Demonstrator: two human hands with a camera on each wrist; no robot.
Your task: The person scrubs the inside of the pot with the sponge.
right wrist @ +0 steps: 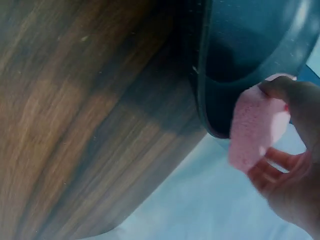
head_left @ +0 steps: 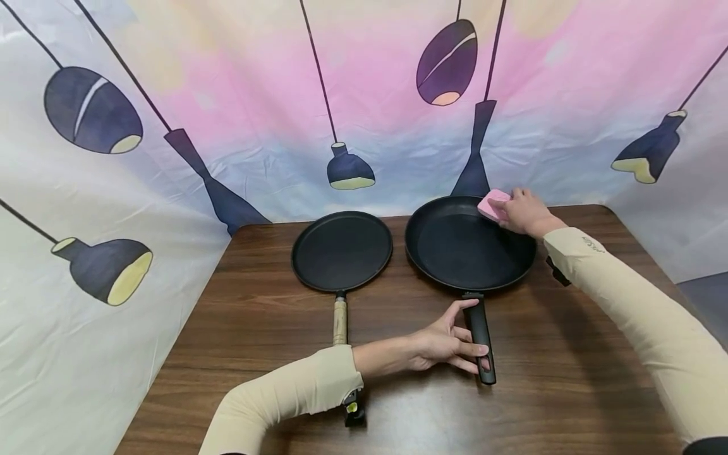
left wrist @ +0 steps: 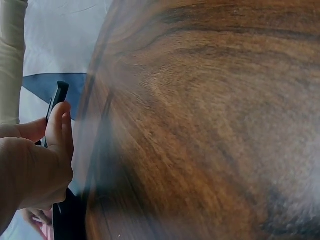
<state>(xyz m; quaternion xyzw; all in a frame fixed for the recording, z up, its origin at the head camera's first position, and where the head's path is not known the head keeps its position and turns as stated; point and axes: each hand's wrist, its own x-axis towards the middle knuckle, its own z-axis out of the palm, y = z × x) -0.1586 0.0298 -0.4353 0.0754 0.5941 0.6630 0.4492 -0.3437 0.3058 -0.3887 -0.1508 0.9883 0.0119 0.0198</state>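
My left hand [head_left: 446, 341] grips the black handle [head_left: 480, 338] of a deep black frying pan [head_left: 463, 249], thumb and fingers on either side of it. In the left wrist view the fingers of that hand [left wrist: 42, 157] pinch the handle [left wrist: 61, 92] near its end. At the pan's far right rim my right hand [head_left: 526, 212] holds a pink sponge [head_left: 493, 205] between thumb and fingers. The right wrist view has the sponge [right wrist: 257, 125] against the rim of the pan [right wrist: 201, 85], partly over its inner wall.
A flat black pan [head_left: 342, 249] with a light wooden handle [head_left: 340, 321] lies to the left, its handle's end behind my left sleeve. Both pans are on a brown wooden table [head_left: 256, 328]. A cloth backdrop [head_left: 256, 145] printed with lamps hangs right behind the table's far edge.
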